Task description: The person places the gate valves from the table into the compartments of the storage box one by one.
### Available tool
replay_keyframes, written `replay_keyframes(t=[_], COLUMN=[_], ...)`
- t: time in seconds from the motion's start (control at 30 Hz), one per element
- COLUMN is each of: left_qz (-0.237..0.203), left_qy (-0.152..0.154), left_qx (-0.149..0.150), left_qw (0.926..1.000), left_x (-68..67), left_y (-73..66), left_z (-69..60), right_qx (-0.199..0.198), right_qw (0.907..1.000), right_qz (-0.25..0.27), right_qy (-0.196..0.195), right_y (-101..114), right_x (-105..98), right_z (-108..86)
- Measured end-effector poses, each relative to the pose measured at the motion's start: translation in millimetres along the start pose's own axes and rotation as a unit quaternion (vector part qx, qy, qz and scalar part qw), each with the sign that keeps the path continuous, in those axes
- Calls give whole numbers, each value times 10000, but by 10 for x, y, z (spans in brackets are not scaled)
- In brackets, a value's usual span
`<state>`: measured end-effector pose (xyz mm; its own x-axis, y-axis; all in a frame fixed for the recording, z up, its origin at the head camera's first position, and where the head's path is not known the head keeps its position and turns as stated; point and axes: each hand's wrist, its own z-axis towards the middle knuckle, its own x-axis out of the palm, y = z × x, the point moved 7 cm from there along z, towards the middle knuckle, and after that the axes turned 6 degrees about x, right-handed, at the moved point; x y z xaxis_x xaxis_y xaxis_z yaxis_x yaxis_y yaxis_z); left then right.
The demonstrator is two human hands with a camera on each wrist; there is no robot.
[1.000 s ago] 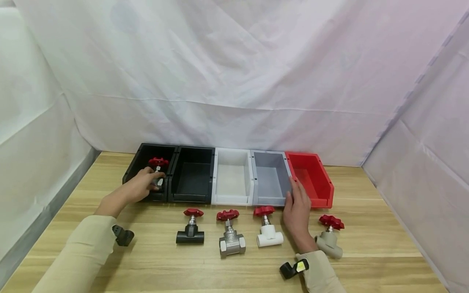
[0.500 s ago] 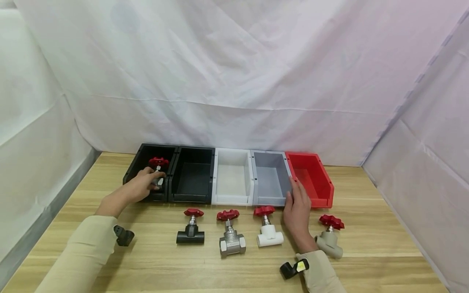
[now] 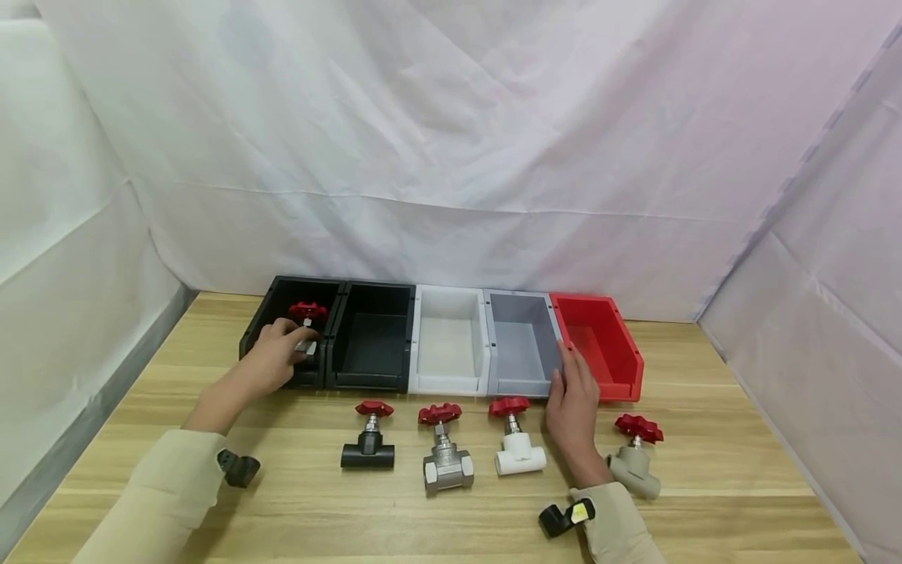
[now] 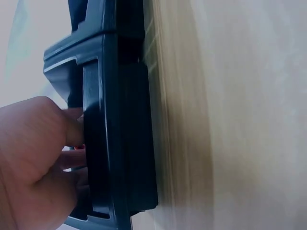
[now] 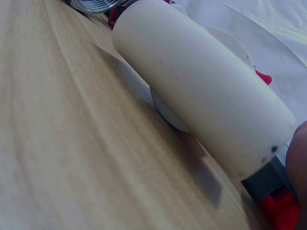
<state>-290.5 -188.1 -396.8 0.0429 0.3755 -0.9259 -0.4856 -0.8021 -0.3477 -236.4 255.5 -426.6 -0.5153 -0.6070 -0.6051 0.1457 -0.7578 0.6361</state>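
My left hand (image 3: 264,364) reaches over the front of the leftmost black bin (image 3: 280,290) and grips a metal valve with a red handwheel (image 3: 308,311) inside it. In the left wrist view, the curled fingers are partly hidden behind the bin's front wall (image 4: 98,139). My right hand (image 3: 572,407) rests with its fingers extended on the edge between the grey bin (image 3: 523,387) and the red bin (image 3: 620,392). A white valve (image 3: 519,454) lies just left of the right wrist. A beige valve (image 3: 634,468) lies to its right.
A second black bin (image 3: 369,381) and a white bin (image 3: 448,384) stand in the same row. Before them on the wooden table (image 3: 380,525) lie a black valve (image 3: 368,450) and a metal valve (image 3: 447,468), both with red handwheels. White cloth (image 3: 451,157) hangs behind.
My left forearm and wrist have shifted slightly, while the hand stays on the valve in the leftmost bin. The right hand has not moved.
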Motion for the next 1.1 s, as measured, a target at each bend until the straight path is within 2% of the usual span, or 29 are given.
replay_keyframes(t=[0.1, 0.2, 0.27, 0.37, 0.43, 0.53, 0.6, 0.67, 0.8, 0.9, 1.1], left_qz=[20, 68, 87, 153, 198, 309, 341, 298, 137, 12, -375], left_qy=[-401, -913, -1316, -1893, -2140, -2427, -2512, -2517, -2238, -2084, -2047], left_qx=[-71, 44, 264, 715, 1002, 1282, 1310, 1273, 1084, 1036, 1210], left_qw=[9992, 9958, 9909, 9792, 9715, 9611, 9584, 9589, 9685, 9725, 9706], left_x=[-49, -111, -146, -169, -155, -132, -127, -128, -97, -64, 2], left_y=[-54, -129, -198, -321, -400, -496, -556, -617, -756, -860, -1055], left_z=[-43, -101, -153, -247, -308, -396, -447, -492, -557, -591, -663], right_qx=[17, 19, 20, 26, 30, 46, 54, 81, 113, 105, 6], right_qw=[10000, 10000, 10000, 10000, 10000, 10000, 10000, 9999, 9999, 9999, 10000], right_qz=[-26, -14, -11, -36, -49, -74, -65, -67, -51, -38, 45], right_qy=[2, 8, 15, 15, 7, 26, 41, 53, 45, 45, -26], right_y=[-9, -4, 3, 5, 2, -9, -12, -15, -23, -28, -4], right_x=[6, 10, 9, 7, 4, 9, 8, 8, 5, 10, 0], right_z=[0, 1, 2, 3, 3, -1, 1, 2, 4, 4, 5])
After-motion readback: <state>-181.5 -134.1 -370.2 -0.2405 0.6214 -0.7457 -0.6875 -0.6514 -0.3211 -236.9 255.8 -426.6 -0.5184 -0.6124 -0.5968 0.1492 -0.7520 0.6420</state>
